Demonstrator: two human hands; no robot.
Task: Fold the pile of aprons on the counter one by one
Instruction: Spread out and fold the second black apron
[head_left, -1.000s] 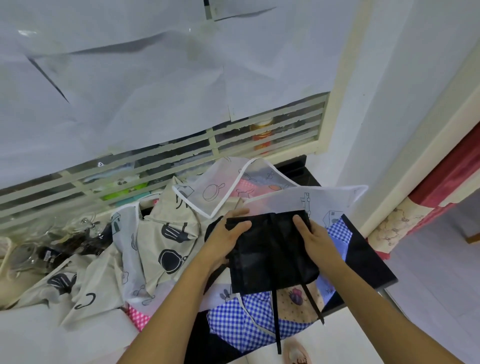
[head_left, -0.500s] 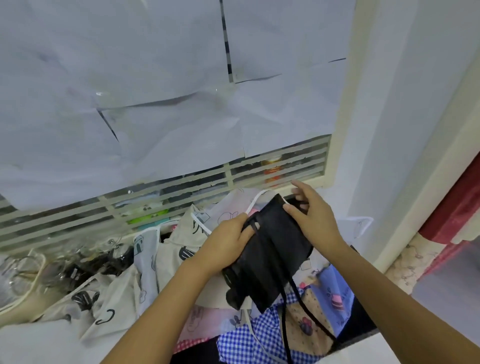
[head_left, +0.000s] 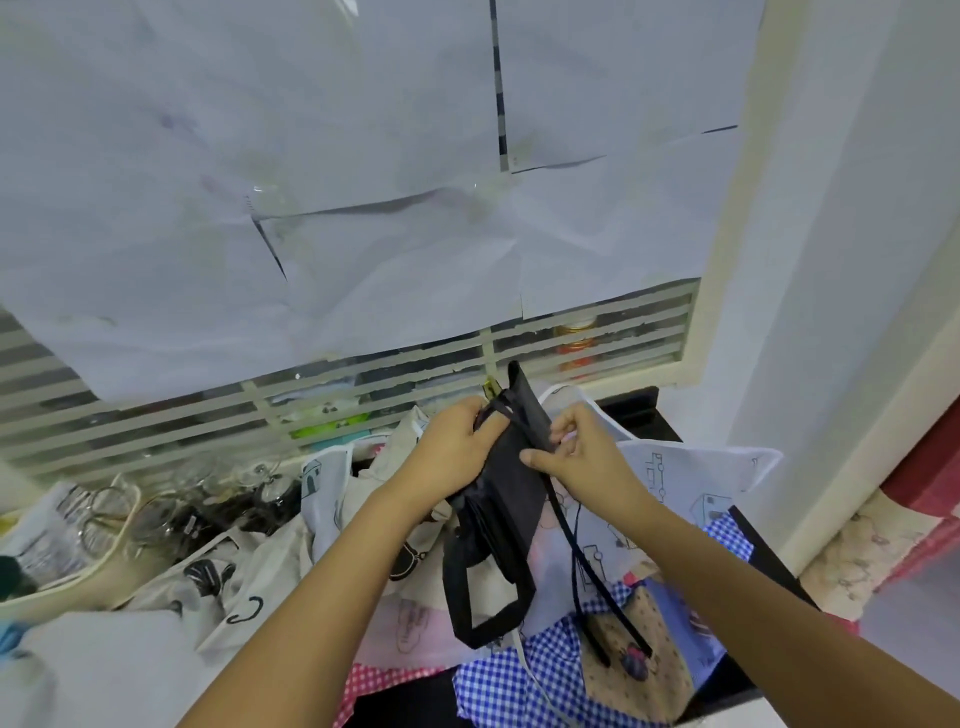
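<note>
The folded black apron (head_left: 511, 499) has risen off the pile since a second ago and is now held tilted in the air, over the back right part of the counter (head_left: 769, 551). The loose pile of aprons (head_left: 675, 483) sprawls across the counter to its right edge. The left hand (head_left: 452, 447) grips the bundle's upper left side; the right hand (head_left: 582, 457) pinches its right edge. A strap loop (head_left: 454, 587) dangles below.

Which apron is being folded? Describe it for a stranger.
Below the paper-covered window, a heap of patterned aprons covers the dark counter. The left hand and right hand grip a folded black fabric apron above it. Only it is plain black.
</note>
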